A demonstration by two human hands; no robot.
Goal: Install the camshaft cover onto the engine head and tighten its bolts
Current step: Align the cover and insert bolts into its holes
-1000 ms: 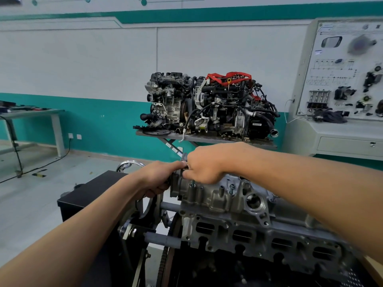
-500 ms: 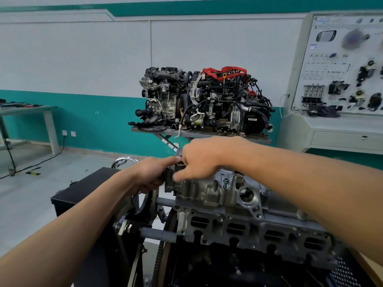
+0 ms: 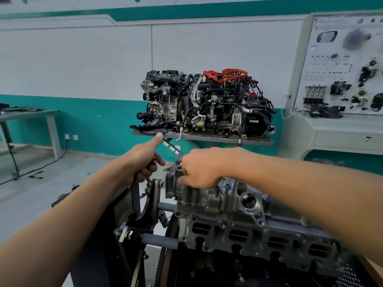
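Camshaft cover (image 3: pixel 209 200) sits on the engine head (image 3: pixel 259 238). The left hand (image 3: pixel 143 164) has its grip curled round a dark handle (image 3: pixel 153 164), forefinger straight. The right hand (image 3: pixel 200 168) curls over the cover's end, and whether its grip holds anything I cannot tell. Bolt-tightening looks to be in hand; next comes a steady, square turn.

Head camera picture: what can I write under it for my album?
Left hand grips a dark handle while right hand works at the engine head's end.

Bright, even indoor light, only soft shadows. Straight lines bend at the frame edges. A blurred patch sits on the panel (image 3: pixel 331 69), upper right.
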